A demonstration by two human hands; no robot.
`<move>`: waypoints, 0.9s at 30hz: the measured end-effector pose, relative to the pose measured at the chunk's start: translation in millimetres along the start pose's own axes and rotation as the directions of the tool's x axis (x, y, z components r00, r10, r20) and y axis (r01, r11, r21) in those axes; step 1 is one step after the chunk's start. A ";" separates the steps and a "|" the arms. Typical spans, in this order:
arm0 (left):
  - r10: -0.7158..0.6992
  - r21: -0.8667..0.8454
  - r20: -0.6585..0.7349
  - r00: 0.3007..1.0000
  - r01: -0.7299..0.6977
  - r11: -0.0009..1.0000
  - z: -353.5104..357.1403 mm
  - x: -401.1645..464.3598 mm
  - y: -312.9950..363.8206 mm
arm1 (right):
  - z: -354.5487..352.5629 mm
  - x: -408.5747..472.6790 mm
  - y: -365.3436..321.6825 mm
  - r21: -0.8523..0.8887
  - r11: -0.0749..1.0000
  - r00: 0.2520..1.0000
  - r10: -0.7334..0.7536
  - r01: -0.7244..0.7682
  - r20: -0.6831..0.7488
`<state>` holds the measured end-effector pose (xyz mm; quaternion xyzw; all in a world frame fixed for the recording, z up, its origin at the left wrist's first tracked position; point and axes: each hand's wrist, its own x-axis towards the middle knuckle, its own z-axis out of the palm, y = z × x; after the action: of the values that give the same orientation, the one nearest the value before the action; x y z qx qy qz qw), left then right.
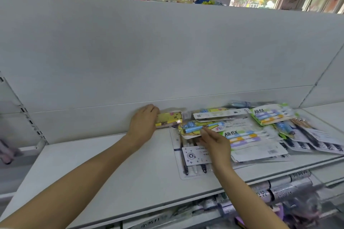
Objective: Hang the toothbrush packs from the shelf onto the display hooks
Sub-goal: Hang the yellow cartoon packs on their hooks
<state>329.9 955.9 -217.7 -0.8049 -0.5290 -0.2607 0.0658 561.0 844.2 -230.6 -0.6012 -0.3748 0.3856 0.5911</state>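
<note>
Reaching across the white shelf (115, 169), the person has both bare arms stretched toward a loose heap of toothbrush packs lying flat against the back panel (167, 57). The left hand (143, 124) lies with its fingers curled over the near end of a yellow cartoon pack (170, 118), which sits at the left edge of the heap, tight against the panel; how firmly the fingers close on it cannot be told, since they are seen from behind. The right hand (214, 140) pinches the lower edge of a yellow card pack with a blue child's toothbrush (197, 128) between thumb and fingertips, that pack resting on top of others.

Under it lies a clear pack of dark-handled brushes with a white label (193, 156), reaching toward the front lip of the shelf. Just right of the pinched pack sits a green-and-white All-fix pack (245, 135), and a second All-fix pack (270, 113) lies farther back to the right. More packs, blurred, spread toward the right end of the shelf. Wrapped goods crowd the lower shelf (279, 189) beneath.
</note>
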 end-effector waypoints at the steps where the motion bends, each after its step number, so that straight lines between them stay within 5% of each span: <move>1: -0.022 -0.055 -0.011 1.000 0.022 0.998 -8.1 -2.8 0.2 | -0.7 -2.5 -2.5 0.019 1.000 1.000 -0.007 0.008 -0.016; 7: -0.113 -0.310 0.037 0.993 0.119 0.943 -52.7 -32.5 0.8 | 10.0 -10.9 -5.4 0.070 0.997 0.995 -0.018 0.024 -0.094; 14: -0.286 -0.647 0.144 0.947 0.309 0.698 -78.3 -81.2 -36.7 | 49.0 -44.0 -5.8 0.183 0.983 0.999 0.020 -0.012 -0.041; 20: -0.356 -0.736 0.196 0.914 0.377 0.562 -113.4 -135.9 -84.2 | 91.1 -97.4 -9.7 0.206 0.979 0.997 -0.023 0.008 0.073; 27: -0.357 -0.807 0.230 0.905 0.382 0.449 -171.0 -213.7 -146.5 | 157.1 -175.5 -17.9 0.040 0.990 0.970 -0.141 0.136 0.196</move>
<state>75.2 779.1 -201.0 -0.6051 -0.5013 -0.4783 -0.3921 344.6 751.7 -209.7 -0.5242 -0.4678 0.4066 0.5840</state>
